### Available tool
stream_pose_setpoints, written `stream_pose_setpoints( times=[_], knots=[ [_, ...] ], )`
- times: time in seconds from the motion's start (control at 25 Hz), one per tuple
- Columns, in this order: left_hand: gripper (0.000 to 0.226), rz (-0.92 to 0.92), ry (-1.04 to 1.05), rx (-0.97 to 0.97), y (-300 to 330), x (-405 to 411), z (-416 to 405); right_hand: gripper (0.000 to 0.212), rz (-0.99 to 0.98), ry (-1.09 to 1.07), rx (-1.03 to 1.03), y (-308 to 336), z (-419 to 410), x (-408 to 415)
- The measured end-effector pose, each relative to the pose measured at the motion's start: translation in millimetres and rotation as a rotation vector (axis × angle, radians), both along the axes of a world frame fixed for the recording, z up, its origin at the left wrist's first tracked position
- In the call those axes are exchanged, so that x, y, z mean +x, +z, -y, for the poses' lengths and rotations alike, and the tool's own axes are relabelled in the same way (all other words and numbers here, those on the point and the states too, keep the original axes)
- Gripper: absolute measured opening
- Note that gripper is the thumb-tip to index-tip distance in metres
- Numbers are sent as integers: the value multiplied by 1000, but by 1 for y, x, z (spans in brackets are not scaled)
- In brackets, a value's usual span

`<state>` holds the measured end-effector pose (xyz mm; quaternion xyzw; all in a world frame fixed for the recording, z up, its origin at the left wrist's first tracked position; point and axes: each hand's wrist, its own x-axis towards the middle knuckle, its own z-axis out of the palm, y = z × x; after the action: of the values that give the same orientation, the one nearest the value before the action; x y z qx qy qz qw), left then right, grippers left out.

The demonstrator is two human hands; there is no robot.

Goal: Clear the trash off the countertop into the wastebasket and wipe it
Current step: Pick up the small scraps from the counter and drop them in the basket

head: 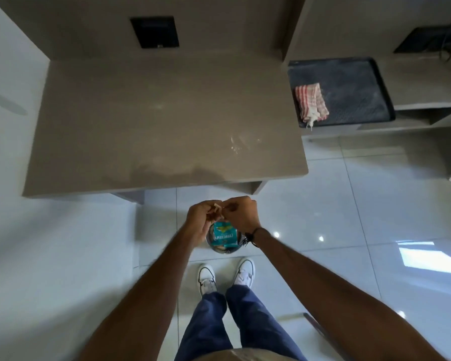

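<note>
Small pale scraps (215, 208) pinched between both hands, directly above wastebasket (223, 239) on floor, just in front of countertop edge. Teal packet (224, 234) already inside basket, printed face up. Left hand (202, 220) cupped, fingers curled around scraps; right hand (241, 213) closed in a pinch at same bits, plucking or brushing them loose. Exact finger contact blurred.

To do well: keep both hands centred over basket mouth, release low so light scraps fall in and not onto glossy tiles; rub palms clean before leaving.

Countertop (141, 126) bare of large trash; whitish crumbs or smear (236, 145) remaining near right front corner. Striped cloth (311, 104) lying on dark tray (362, 100) on side counter, to the right, untouched. Wiping judged next.
</note>
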<state>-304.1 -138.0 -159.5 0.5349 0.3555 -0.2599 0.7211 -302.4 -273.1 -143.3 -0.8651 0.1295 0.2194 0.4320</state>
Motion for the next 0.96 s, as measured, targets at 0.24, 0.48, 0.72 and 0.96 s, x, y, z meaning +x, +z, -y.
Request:
stream_pose_setpoints(
  times=[0.24, 0.48, 0.72, 0.96],
  knots=[
    [57, -268, 169, -35, -130, -16, 23, 30, -69, -21, -73, -100, -12, -31],
    [30, -455, 194, 8, -272, -29, 29, 31, -378, -389, -14, -251, 10, -47],
    [30, -421, -131, 353, -259, -61, 21, 21, -428, -680, 161, -243, 31, -78],
    [33, -67, -462, 549, -92, -60, 24, 21, -292, -615, 141, -88, 40, -70]
  ],
)
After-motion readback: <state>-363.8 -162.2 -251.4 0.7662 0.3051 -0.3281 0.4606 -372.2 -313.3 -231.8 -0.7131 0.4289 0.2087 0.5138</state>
